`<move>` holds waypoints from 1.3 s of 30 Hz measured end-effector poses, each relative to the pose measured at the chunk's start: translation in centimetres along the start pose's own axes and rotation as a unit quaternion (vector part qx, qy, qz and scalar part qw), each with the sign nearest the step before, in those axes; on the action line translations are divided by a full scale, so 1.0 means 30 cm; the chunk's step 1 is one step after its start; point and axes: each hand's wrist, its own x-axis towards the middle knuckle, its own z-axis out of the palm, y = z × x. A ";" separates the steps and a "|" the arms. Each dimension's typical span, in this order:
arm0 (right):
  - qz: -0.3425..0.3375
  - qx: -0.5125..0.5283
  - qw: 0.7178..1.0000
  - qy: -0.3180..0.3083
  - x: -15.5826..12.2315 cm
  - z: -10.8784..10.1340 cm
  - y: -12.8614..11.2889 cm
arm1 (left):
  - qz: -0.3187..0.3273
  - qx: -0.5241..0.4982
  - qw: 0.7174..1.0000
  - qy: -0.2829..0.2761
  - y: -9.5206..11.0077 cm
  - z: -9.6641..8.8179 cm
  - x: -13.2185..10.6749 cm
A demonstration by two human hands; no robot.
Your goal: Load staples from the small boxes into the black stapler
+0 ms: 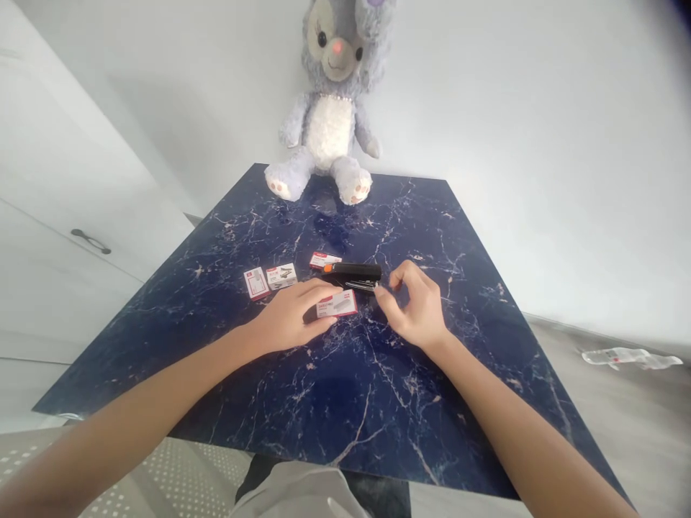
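My left hand lies on the dark blue marble table, its fingers curled round an open staple box that shows grey staples inside. My right hand is just right of the box, thumb and forefinger pinched together on something small that I cannot make out. Right behind the box lies a black stapler with an orange end, its top opened up. My right fingertips are close to its metal rail.
Three more small staple boxes lie left of and behind the stapler. A grey plush rabbit sits at the table's far edge against the wall. A white cabinet stands at left. A plastic bottle lies on the floor at right.
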 end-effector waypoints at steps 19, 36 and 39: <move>-0.111 0.105 0.984 -0.090 -0.045 0.084 -0.022 | -0.293 -0.514 0.806 0.027 0.008 0.033 0.013; -0.134 -0.051 0.981 -0.128 -0.039 0.074 -0.017 | -0.305 -0.510 0.768 0.238 -0.047 0.024 0.026; -0.141 -0.074 0.978 -0.132 -0.035 0.068 -0.010 | -0.308 -0.517 0.760 0.245 -0.062 0.025 0.022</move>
